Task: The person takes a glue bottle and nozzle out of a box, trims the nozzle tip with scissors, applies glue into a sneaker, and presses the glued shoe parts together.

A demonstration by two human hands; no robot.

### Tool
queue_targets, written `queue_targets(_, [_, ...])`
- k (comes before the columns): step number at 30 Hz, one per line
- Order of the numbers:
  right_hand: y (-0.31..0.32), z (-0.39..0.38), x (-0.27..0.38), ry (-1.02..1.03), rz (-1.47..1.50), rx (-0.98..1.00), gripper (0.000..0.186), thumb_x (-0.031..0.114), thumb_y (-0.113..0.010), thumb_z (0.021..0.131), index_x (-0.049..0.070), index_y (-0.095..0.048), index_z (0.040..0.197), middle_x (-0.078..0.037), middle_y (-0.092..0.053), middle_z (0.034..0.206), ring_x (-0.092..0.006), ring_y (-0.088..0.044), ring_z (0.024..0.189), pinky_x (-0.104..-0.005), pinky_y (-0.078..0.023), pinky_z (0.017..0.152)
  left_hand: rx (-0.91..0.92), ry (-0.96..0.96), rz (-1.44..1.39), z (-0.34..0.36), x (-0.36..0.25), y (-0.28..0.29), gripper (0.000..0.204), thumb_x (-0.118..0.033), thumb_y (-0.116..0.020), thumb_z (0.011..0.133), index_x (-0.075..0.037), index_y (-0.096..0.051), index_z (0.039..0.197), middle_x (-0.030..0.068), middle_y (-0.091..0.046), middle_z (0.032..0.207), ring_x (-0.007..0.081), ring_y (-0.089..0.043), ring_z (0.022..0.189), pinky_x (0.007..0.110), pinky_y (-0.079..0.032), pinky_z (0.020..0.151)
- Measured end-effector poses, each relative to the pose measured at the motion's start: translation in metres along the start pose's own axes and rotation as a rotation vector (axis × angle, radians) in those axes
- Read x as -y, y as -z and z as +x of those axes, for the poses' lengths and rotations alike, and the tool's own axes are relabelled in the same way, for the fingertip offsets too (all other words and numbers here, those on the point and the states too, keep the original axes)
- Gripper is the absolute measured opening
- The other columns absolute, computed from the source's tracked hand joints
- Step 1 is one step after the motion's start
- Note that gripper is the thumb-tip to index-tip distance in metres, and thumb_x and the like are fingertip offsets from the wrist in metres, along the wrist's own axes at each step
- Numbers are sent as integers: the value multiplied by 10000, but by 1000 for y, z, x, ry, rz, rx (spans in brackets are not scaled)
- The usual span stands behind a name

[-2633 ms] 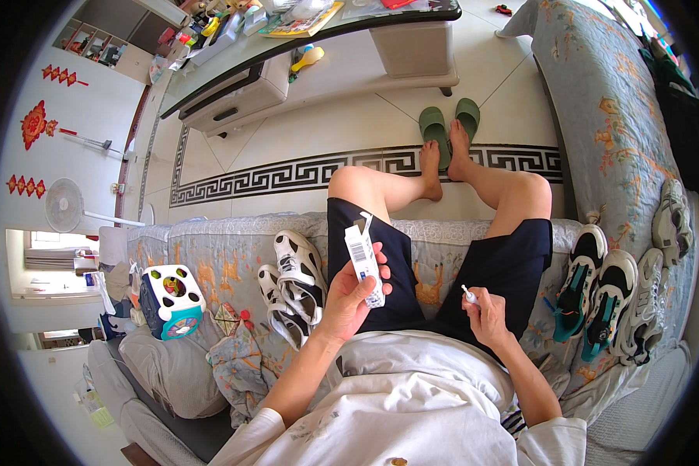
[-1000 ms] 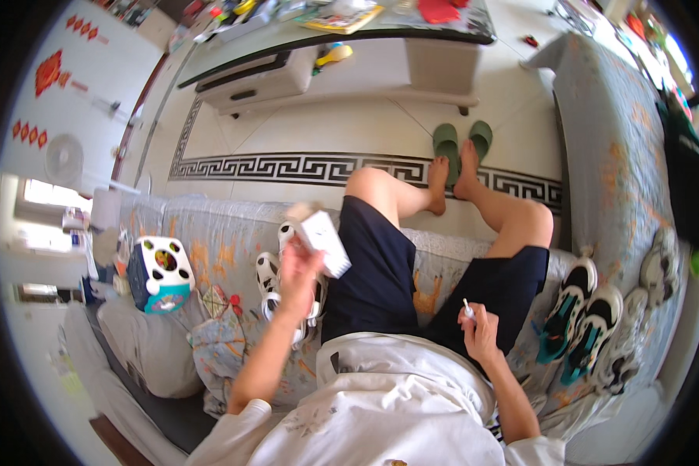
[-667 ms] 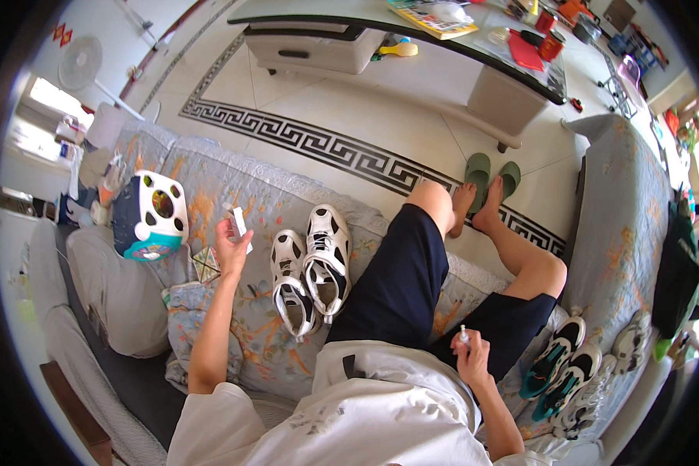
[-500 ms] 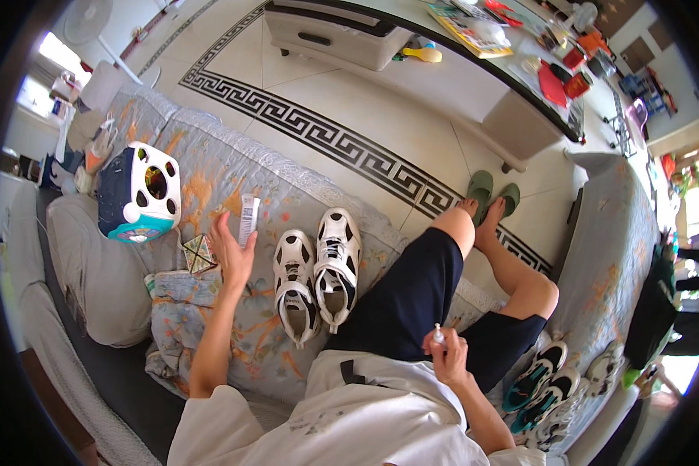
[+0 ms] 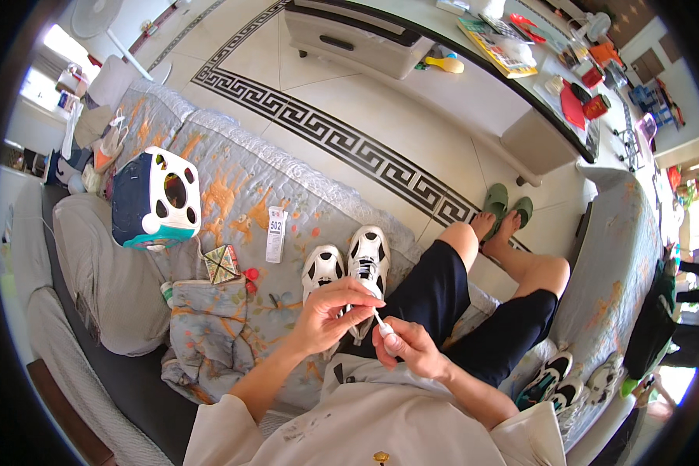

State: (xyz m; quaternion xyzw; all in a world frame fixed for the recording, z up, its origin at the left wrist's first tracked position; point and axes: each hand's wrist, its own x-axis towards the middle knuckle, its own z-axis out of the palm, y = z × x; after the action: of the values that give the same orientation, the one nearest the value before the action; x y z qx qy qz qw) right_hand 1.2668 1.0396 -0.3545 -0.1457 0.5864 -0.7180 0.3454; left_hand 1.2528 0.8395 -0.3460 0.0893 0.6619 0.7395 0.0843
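Observation:
In front of my shirt, my right hand [image 5: 412, 349] is closed around a small white glue bottle [image 5: 386, 329] with a thin nozzle pointing up and left. My left hand [image 5: 334, 314] pinches at the tip of that nozzle; whether a cap is between the fingers is hidden. Just beyond lies a pair of white sneakers with black patches, the right shoe [image 5: 368, 252] and the left shoe [image 5: 322, 268], partly covered by my left hand. A narrow white carton [image 5: 275, 234] lies on the quilted sofa cover [image 5: 233, 167] to their left.
A twisty puzzle cube [image 5: 221, 264], small red round pieces [image 5: 251, 274] and a white-and-navy toy box [image 5: 155, 198] sit to the left. More sneakers [image 5: 547, 380] rest at my right. Beyond the patterned floor [image 5: 342, 144] stands a low table [image 5: 458, 101] with clutter.
My left hand has left the carton and come to the glue bottle. My right hand has moved left and forward with the bottle. The view has shifted slightly.

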Motion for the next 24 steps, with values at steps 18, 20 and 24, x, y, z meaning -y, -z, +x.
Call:
queue_targets(18, [29,-110,1,-117,508,252,323,333,-463,992,33,-561,921,59,-326,550,-48,-276,471,-222,-259,446,1006,-915,1112,22,-71,-67,153,-117,-616,751,-62,-600,893,-7,-508,804,140,-516,747,259,-486,577])
queue_targets(20, [35,-115,1,3,166,127,314,324,-460,995,28,-556,948,33,-377,548,-61,-346,486,-252,-307,455,1030,-626,1062,24,-74,-74,124,-104,-609,779,-48,-593,889,16,-510,813,169,-522,752,279,-489,582])
queue_targets(24, [49,-116,0,413,-443,-168,192,204,-549,941,18,-542,987,-125,-533,585,-307,-548,558,-375,-420,532,887,-302,837,33,-70,-94,119,-130,-581,892,-38,-579,816,73,-528,745,217,-529,676,290,-453,540])
